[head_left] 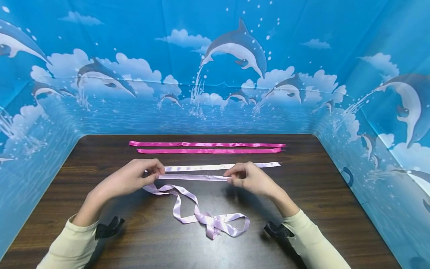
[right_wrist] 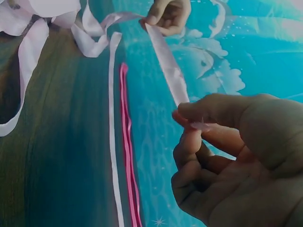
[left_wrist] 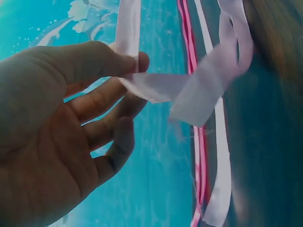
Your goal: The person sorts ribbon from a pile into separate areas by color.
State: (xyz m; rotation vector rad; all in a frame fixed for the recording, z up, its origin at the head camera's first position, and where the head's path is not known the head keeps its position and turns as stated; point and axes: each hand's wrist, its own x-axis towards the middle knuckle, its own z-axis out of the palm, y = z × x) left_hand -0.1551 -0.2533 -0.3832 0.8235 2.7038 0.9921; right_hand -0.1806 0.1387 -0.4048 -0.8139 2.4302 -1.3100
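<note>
Between hands, lilac ribbon, straight (there); long axis sideways

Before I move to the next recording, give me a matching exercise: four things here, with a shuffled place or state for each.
1. pink ribbons
2. near-white ribbon
3. lilac ribbon
4. cloth

A. stretched between left hand and right hand
B. printed with dolphins
C. at the back of the table
D. lying just in front of the pink ribbons

Pairs: 1-C, 2-D, 3-A, 4-B
</note>
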